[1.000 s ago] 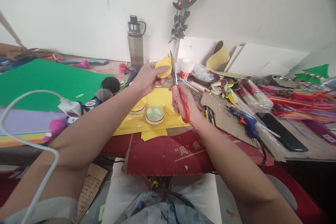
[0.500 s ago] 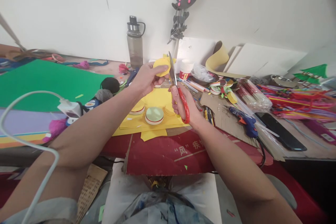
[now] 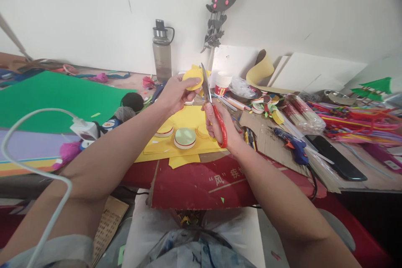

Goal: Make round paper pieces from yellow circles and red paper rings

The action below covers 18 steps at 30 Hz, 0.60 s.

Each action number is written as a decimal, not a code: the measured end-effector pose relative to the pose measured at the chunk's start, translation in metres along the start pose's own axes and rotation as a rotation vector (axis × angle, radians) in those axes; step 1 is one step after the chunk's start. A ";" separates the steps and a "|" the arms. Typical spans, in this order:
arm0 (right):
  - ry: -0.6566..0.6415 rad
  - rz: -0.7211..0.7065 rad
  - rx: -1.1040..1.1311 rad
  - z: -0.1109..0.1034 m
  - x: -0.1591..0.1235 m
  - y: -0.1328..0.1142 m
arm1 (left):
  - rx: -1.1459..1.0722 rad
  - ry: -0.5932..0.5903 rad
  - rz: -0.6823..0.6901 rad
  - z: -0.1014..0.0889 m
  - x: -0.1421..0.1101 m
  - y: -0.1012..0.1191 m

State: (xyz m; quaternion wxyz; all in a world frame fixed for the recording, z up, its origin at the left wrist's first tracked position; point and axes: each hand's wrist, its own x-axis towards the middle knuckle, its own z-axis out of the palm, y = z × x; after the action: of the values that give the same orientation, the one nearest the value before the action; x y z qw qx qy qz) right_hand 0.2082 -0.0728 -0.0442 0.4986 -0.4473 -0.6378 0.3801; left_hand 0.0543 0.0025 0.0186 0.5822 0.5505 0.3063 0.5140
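My left hand [image 3: 179, 92] pinches a round yellow paper piece [image 3: 192, 78] between thumb and fingers, held above the table. Scissors with red handles [image 3: 220, 127] are in my right hand [image 3: 221, 121], their blades pointing up along the right edge of the yellow piece. A strip of yellow shows behind the blades. Below my hands lie yellow sheets [image 3: 157, 150]. On them rests a round disc with a light green top and red-and-white rim [image 3: 184, 138]. A yellow-topped disc [image 3: 165, 129] sits to its left, and another yellow round [image 3: 202, 131] to its right, partly behind my right hand.
A water bottle [image 3: 162, 52] and a paper cup [image 3: 223, 83] stand near the wall. To the right are a glue gun [image 3: 293, 144], a phone [image 3: 336, 157] and pipe cleaners [image 3: 361, 119]. A green sheet [image 3: 59, 98] and a white cable [image 3: 67, 188] lie left.
Very little differs. The yellow round piece has turned or shifted slightly left in my left hand, while the scissors have stayed nearly in place beside it.
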 end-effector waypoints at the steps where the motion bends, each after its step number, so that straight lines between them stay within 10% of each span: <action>1: 0.002 -0.001 -0.003 0.000 0.000 0.000 | 0.000 -0.002 0.002 0.000 0.000 0.000; 18: 0.006 0.014 -0.003 0.000 0.001 0.001 | 0.010 -0.053 0.041 -0.004 0.003 -0.006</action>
State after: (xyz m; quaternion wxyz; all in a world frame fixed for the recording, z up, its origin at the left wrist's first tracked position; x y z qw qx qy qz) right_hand 0.2081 -0.0711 -0.0453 0.4973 -0.4536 -0.6338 0.3810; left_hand 0.0530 0.0069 0.0131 0.5765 0.5730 0.2821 0.5097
